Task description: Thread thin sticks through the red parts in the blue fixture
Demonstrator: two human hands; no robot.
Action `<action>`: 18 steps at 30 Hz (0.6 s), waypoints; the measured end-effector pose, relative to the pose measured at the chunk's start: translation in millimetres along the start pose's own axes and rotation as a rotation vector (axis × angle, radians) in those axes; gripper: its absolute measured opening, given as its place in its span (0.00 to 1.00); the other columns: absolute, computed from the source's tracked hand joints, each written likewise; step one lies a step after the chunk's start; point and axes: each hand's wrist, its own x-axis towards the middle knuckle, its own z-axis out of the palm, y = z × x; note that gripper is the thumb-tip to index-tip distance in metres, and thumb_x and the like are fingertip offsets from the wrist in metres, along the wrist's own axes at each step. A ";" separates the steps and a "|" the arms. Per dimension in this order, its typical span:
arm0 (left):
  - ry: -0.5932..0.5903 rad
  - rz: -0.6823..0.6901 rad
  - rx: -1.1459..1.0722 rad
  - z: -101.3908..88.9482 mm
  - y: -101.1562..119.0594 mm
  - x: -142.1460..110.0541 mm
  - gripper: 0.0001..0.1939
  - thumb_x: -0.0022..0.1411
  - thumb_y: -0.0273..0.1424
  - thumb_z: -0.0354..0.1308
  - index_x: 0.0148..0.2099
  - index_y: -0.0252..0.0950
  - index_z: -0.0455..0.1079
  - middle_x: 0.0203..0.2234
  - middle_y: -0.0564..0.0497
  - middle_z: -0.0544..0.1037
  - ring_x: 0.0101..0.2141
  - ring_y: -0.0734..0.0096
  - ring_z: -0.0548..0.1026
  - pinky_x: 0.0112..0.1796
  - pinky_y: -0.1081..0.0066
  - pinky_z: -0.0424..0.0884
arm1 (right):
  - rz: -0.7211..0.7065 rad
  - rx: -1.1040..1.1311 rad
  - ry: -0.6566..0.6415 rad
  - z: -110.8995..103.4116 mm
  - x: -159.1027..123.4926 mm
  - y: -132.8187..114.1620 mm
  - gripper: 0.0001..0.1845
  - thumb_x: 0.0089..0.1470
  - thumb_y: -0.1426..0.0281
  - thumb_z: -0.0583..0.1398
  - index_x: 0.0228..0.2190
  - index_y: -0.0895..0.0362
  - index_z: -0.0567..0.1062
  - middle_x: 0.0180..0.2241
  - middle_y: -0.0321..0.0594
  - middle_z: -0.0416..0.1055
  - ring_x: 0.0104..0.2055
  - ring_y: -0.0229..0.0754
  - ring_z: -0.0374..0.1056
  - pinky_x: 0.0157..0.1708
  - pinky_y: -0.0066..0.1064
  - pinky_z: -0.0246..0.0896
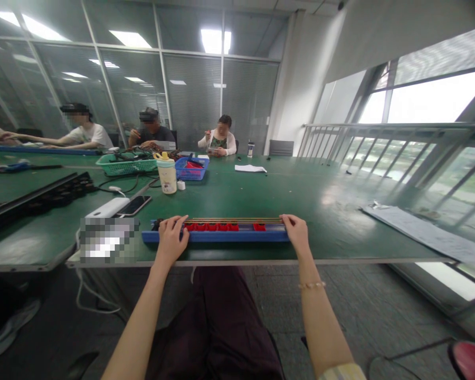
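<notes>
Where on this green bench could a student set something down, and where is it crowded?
Open green bench lies between the blue tray and the white sheet, and right of the right hand up to the papers. It is crowded around the bottle, green basket and blue basket, and by the phone near the left hand.

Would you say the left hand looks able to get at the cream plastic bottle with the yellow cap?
Probably yes: the left hand rests on the long blue tray, and the cream plastic bottle with the yellow cap stands ahead on the green table, with nothing between them.
</notes>
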 end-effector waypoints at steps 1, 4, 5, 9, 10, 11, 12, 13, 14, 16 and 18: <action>0.000 0.004 -0.001 -0.5 0.3 0.1 0.21 0.64 0.32 0.49 0.58 0.39 0.68 0.49 0.42 0.72 0.50 0.54 0.65 0.55 0.54 0.62 | -0.002 0.005 -0.001 0.2 -0.1 0.6 0.29 0.55 0.46 0.55 0.33 0.58 0.81 0.32 0.49 0.80 0.37 0.53 0.75 0.41 0.41 0.66; -0.008 0.014 0.001 -2.2 1.6 0.5 0.20 0.64 0.32 0.49 0.57 0.41 0.69 0.48 0.43 0.72 0.49 0.55 0.65 0.55 0.54 0.62 | -0.001 0.015 -0.002 0.8 -0.5 2.4 0.28 0.54 0.47 0.55 0.34 0.58 0.81 0.34 0.49 0.80 0.38 0.53 0.75 0.42 0.42 0.66; -0.009 0.016 0.002 -2.7 1.9 0.6 0.20 0.64 0.32 0.49 0.57 0.42 0.70 0.48 0.44 0.72 0.49 0.55 0.65 0.55 0.54 0.62 | -0.001 0.017 -0.003 1.0 -0.7 2.8 0.28 0.54 0.47 0.56 0.34 0.58 0.81 0.34 0.49 0.80 0.38 0.52 0.75 0.42 0.42 0.66; -0.013 0.016 0.007 -3.5 2.3 0.5 0.20 0.64 0.32 0.49 0.56 0.42 0.71 0.48 0.44 0.72 0.49 0.55 0.65 0.55 0.54 0.62 | -0.006 0.022 0.002 2.0 -0.6 4.6 0.28 0.53 0.46 0.57 0.33 0.58 0.81 0.34 0.49 0.80 0.37 0.52 0.74 0.41 0.42 0.66; -0.012 0.017 0.008 -3.3 2.1 0.3 0.20 0.64 0.32 0.49 0.56 0.42 0.71 0.48 0.44 0.72 0.49 0.55 0.65 0.55 0.54 0.62 | -0.004 0.025 0.009 2.3 -0.3 5.3 0.28 0.53 0.46 0.57 0.33 0.58 0.81 0.34 0.49 0.80 0.37 0.52 0.74 0.41 0.42 0.66; -0.012 0.018 0.010 -2.9 1.8 0.0 0.20 0.64 0.32 0.49 0.56 0.42 0.71 0.48 0.44 0.72 0.49 0.56 0.65 0.55 0.54 0.62 | 0.001 0.032 0.017 2.6 0.2 6.2 0.29 0.52 0.46 0.58 0.33 0.58 0.81 0.34 0.49 0.80 0.37 0.51 0.74 0.41 0.42 0.66; -0.010 0.020 0.011 -2.5 1.4 -0.3 0.20 0.65 0.32 0.49 0.56 0.42 0.71 0.49 0.44 0.71 0.49 0.56 0.65 0.54 0.54 0.62 | 0.008 0.042 0.027 2.8 0.7 7.5 0.29 0.51 0.46 0.58 0.33 0.59 0.81 0.34 0.50 0.80 0.36 0.51 0.74 0.41 0.41 0.66; -0.009 0.021 0.012 -2.0 1.1 -0.6 0.20 0.65 0.32 0.49 0.57 0.41 0.70 0.49 0.44 0.71 0.49 0.56 0.65 0.55 0.55 0.62 | 0.016 0.053 0.038 3.0 1.3 9.1 0.29 0.51 0.46 0.59 0.33 0.59 0.81 0.34 0.50 0.80 0.36 0.51 0.74 0.41 0.41 0.66; -0.009 0.022 0.012 -1.5 0.8 -0.9 0.20 0.65 0.32 0.49 0.57 0.41 0.70 0.49 0.44 0.71 0.49 0.56 0.65 0.55 0.55 0.62 | 0.025 0.063 0.047 3.0 2.0 11.0 0.29 0.50 0.46 0.60 0.34 0.59 0.82 0.34 0.50 0.80 0.36 0.50 0.74 0.41 0.41 0.66; -0.010 0.022 0.010 -0.7 0.3 -1.2 0.20 0.65 0.31 0.49 0.57 0.41 0.70 0.49 0.44 0.71 0.50 0.56 0.64 0.55 0.55 0.61 | 0.043 0.077 0.067 2.8 3.3 15.7 0.28 0.49 0.47 0.61 0.34 0.60 0.82 0.34 0.50 0.80 0.36 0.49 0.74 0.42 0.41 0.66; -0.009 0.019 0.009 -0.4 0.4 -1.2 0.20 0.65 0.31 0.49 0.57 0.42 0.70 0.49 0.44 0.71 0.50 0.56 0.65 0.55 0.56 0.61 | 0.064 0.092 0.086 2.1 4.3 21.0 0.27 0.48 0.48 0.62 0.34 0.60 0.82 0.34 0.50 0.80 0.36 0.49 0.74 0.42 0.40 0.66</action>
